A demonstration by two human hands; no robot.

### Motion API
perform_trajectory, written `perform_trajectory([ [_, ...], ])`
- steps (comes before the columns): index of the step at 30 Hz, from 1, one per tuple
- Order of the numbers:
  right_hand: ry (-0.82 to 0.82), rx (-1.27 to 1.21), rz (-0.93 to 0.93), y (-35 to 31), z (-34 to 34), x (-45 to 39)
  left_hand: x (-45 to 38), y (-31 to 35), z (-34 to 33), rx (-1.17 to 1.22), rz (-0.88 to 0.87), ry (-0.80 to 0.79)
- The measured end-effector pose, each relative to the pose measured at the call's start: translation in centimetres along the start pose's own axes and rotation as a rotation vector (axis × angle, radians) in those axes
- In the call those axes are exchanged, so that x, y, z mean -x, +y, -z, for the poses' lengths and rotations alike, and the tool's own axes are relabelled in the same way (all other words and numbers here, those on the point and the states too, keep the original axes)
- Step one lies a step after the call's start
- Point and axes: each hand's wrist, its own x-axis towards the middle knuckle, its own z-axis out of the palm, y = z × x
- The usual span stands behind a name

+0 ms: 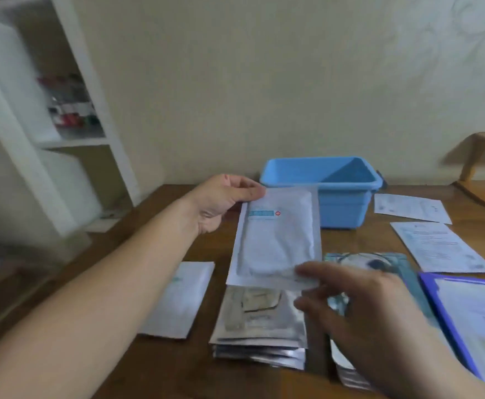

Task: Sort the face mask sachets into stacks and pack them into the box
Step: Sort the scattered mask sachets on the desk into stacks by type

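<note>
On the brown wooden table (178, 370) lie several flat rectangular face mask sachets, and one more is held above them. One pale sachet (178, 298) lies alone at the left. In the middle stands one silver foil stack (260, 326), its glossy edges layered; the exact count of its sachets cannot be told. Two white printed sachets (412, 207) (442, 246) lie separately at the right, well apart from the stack. A teal patterned sachet (391, 262) and a blue-edged sachet (471, 312) lie at the right, partly behind the right hand. One light blue plastic box (322, 188), rectangular with a rolled rim, stands open at the far edge by the wall.

The left hand (221, 201) pinches the top corner of a white matte sachet (276, 240) with a small blue label, thumb curled over its edge. The right hand (359, 318) is blurred, its grip spread with fingers apart; fingertips (307, 273) meet the held sachet's lower corner, though whether they pinch it cannot be told.
</note>
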Motion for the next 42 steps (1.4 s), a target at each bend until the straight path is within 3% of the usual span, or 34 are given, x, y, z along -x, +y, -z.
perform_trajectory([
  [4,-0.023,0.317,0.335,-5.9,-7.2,-0.9,3.3,-3.2,8.8,-0.062,0.109,0.123],
  [7,-0.062,0.452,0.424,-7.6,-11.7,-1.3,4.7,-6.2,13.0,-0.1,0.157,0.227],
  [11,-0.023,0.493,0.547,-7.4,-15.9,-0.9,4.7,-10.4,14.8,-0.317,0.16,0.329],
  [19,-0.012,0.587,0.59,-6.8,-18.6,0.4,3.3,-13.1,14.3,-0.713,0.077,0.347],
  [23,0.033,0.598,0.602,-6.9,-18.8,0.9,3.1,-13.4,14.3,-0.762,0.082,0.336],
  [31,-0.235,0.755,0.568,-6.8,-17.5,1.7,2.9,-13.9,14.5,-0.795,0.125,0.391],
  [36,-0.272,0.704,0.452,-7.9,-16.2,2.0,3.0,-12.9,13.9,-0.821,0.148,0.435],
  [39,-0.113,0.58,0.349,-7.2,-13.3,2.0,2.4,-10.0,11.5,-0.892,-0.023,0.53],
  [42,0.129,0.466,0.386,-5.2,-7.2,1.3,1.4,-5.4,5.2,-0.932,-0.346,0.456],
])
